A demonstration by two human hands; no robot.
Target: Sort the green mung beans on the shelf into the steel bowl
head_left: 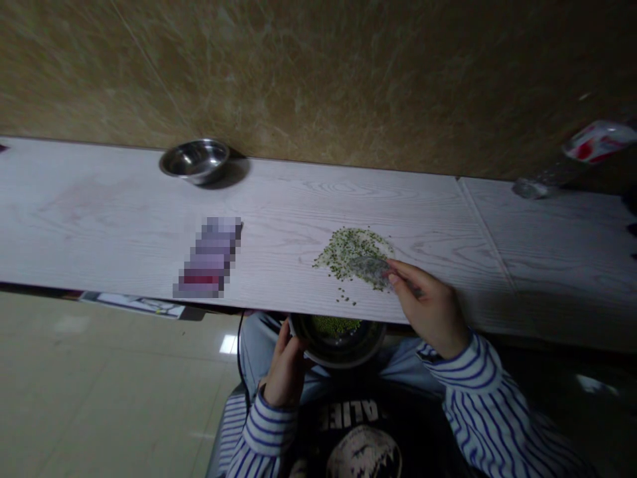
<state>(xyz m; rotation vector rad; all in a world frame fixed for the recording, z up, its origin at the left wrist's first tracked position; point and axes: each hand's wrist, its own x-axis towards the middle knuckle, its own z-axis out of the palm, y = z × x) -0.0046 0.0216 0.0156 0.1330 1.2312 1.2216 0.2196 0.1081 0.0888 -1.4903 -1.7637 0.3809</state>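
Observation:
Small green beans (343, 244), which look like mung beans, lie in a loose patch on the pale wooden table, with whitish bits among them. My right hand (428, 302) is closed, its thumb and fingertips pinching a greyish, partly see-through piece (369, 267) that lies over the right side of the patch. What this piece is, I cannot make out. Below the table's front edge, over my lap, my left hand (290, 365) grips the left side of a metal bowl (343, 364). More green beans sit inside this bowl. The table edge hides its far rim.
An empty steel bowl (196, 162) stands at the back left, near the wall. A blurred-out flat oblong object (212, 257) lies left of the beans. A clear plastic bottle (562, 162) with a red and white label is at the back right. A seam (485, 229) crosses the table.

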